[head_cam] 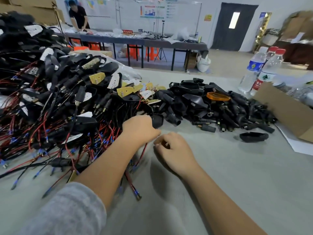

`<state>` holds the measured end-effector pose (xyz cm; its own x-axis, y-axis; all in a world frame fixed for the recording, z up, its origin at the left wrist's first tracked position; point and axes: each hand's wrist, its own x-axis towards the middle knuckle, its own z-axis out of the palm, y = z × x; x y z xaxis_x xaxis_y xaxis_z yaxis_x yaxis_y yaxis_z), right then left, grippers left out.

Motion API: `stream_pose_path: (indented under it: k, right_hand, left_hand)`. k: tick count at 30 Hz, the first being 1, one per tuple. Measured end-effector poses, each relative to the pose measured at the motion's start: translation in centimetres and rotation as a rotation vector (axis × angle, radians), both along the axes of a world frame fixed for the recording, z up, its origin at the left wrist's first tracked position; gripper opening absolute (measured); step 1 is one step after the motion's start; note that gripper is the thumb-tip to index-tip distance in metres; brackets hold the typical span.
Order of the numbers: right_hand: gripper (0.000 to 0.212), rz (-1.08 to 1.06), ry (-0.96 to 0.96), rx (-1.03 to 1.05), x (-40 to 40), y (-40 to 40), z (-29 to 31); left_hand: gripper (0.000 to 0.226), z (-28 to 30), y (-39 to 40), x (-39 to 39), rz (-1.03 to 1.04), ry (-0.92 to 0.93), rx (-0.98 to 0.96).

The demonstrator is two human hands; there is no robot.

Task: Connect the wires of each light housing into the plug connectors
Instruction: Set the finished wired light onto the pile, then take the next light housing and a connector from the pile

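My left hand (138, 128) grips a black light housing (157, 120) at the edge of the big pile; its red and black wires (141, 156) hang down from under the hand. My right hand (172, 148) hovers just right of it, fingers curled with thumb and forefinger pinched; whether it pinches a wire is unclear. A large heap of housings with red and black wires and blue terminals (50, 107) fills the left. A pile of black plug connectors (211, 106) lies at centre right, with one amber lens (218, 96) on top.
A cardboard box (284, 112) sits at the right edge, with water bottles (260, 70) behind it. A single black part (254, 136) lies apart near the box. The grey table (220, 175) stretches in front. A person works at a far bench (135, 39).
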<state>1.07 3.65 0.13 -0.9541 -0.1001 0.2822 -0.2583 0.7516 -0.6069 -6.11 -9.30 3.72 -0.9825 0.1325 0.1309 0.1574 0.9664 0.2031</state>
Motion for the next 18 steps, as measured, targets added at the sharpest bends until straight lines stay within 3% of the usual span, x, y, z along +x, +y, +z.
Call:
stream_pose_path:
  k: [3, 9, 12, 18]
  right_hand:
    - [0.016, -0.007, -0.022, -0.049, 0.1, 0.1, 0.2]
    - [0.035, -0.132, -0.085, -0.602, 1.2, 0.5, 0.6]
    - [0.039, -0.171, -0.047, -0.878, 1.5, 1.0, 0.8]
    - [0.048, -0.198, 0.008, -1.200, 0.9, 3.0, 2.7]
  left_hand:
    - [0.023, -0.3, 1.0, 0.1, 0.015, -0.027, 0.027]
    - [0.032, 1.1, 1.9, 1.8, 0.010, 0.202, 0.616]
    - [0.030, 1.6, 2.7, 3.3, -0.073, 0.205, 0.657]
    - [0.014, 0.3, 5.1, 5.4, -0.441, 0.028, 0.610]
